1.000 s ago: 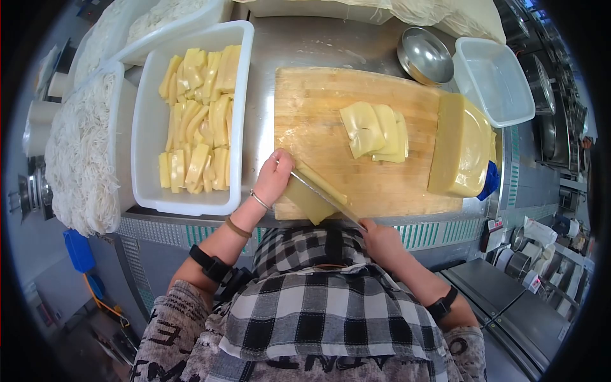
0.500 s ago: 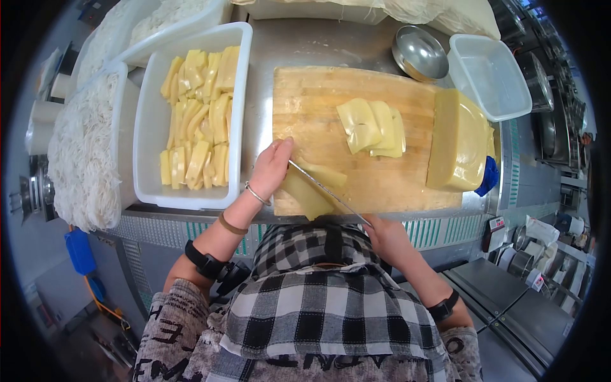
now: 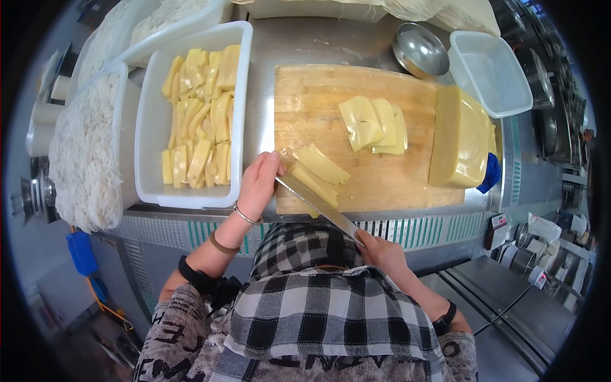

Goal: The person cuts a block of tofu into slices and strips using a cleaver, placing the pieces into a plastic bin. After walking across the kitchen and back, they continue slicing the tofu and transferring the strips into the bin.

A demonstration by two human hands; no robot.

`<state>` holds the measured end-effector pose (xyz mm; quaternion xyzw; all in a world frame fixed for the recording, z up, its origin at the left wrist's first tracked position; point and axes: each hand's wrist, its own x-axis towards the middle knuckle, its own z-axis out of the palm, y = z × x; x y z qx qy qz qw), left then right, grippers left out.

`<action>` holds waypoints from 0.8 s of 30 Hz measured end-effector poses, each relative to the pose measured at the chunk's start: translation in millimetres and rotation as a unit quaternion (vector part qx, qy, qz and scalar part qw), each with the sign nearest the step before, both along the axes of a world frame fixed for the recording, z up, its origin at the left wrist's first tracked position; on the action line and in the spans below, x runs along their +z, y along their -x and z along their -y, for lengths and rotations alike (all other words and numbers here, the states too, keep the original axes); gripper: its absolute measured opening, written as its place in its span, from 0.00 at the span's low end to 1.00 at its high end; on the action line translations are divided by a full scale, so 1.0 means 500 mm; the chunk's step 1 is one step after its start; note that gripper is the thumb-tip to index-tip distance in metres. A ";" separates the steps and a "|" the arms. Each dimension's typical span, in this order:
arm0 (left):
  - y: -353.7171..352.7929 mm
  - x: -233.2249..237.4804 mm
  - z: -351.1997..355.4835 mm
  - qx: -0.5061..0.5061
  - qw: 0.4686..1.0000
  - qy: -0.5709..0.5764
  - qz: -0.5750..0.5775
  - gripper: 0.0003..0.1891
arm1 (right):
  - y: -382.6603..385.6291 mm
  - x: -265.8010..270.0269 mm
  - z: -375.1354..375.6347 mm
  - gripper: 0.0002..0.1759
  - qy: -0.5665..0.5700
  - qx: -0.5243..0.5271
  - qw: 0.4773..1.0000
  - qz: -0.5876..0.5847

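The knife (image 3: 318,207) is gripped in the closed right hand (image 3: 377,247); the left hand (image 3: 258,184), pressed on the yellow slab (image 3: 316,181) beside the blade, could be nicked

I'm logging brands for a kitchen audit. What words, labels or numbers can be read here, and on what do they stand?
Black block letters on the person's grey sleeve: warped and cut off, not readable as words.
Labels on the packets low at the right: too small and blurred to read.
No print shows on the cutting board, the white tub or the knife.
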<state>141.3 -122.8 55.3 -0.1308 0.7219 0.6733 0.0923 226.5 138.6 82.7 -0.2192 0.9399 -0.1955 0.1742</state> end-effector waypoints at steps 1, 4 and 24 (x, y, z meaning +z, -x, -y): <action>-0.003 -0.002 -0.002 0.006 1.000 -0.009 -0.015 0.17 | -0.005 -0.005 0.002 0.16 0.001 -0.004 1.000 0.001; -0.007 -0.008 -0.002 0.008 0.999 -0.031 -0.032 0.16 | -0.020 -0.021 0.004 0.18 -0.024 -0.002 1.000 -0.004; 0.024 -0.082 -0.004 0.002 0.998 -0.058 -0.033 0.15 | -0.013 -0.045 0.036 0.13 -0.045 -0.048 0.997 0.040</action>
